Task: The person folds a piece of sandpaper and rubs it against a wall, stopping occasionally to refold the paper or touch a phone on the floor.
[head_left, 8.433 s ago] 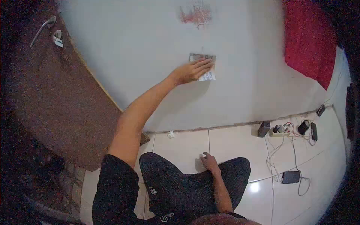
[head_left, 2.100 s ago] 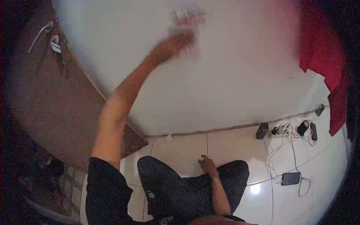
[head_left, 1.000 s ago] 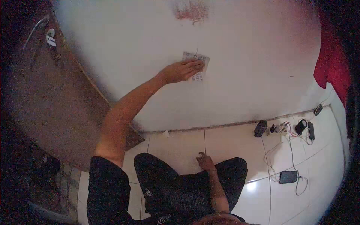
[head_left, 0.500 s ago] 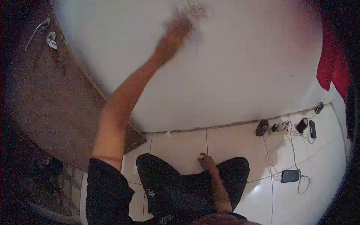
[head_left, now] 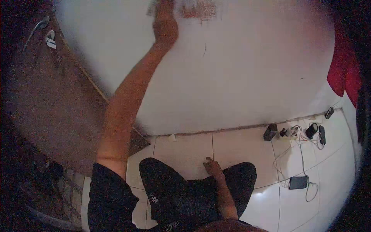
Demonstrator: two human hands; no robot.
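Observation:
My left arm stretches up to a white wall (head_left: pixel 247 69). My left hand (head_left: pixel 166 27) is against or close to the wall at the top edge of the head view. Its fingers are smeared and partly cut off, so I cannot see whether it holds anything. Just right of it is a reddish-brown scuffed patch (head_left: pixel 199 9) on the wall, and a greyish smudge shows on the left. My right hand (head_left: pixel 212 167) hangs low between my knees, beside the right thigh, fingers loosely apart and slightly bent. Nothing shows in it.
A brown door (head_left: pixel 58 100) with a metal handle (head_left: pixel 36 31) stands at the left. On the tiled floor (head_left: pixel 181 154) at the right lie a black box (head_left: pixel 270 132), chargers, tangled cables and a dark phone-like device (head_left: pixel 298 183). Red cloth (head_left: pixel 342 65) hangs at the far right.
My left hand has moved left and up along the wall, uncovering more of the reddish-brown patch. My right hand stays almost where it was.

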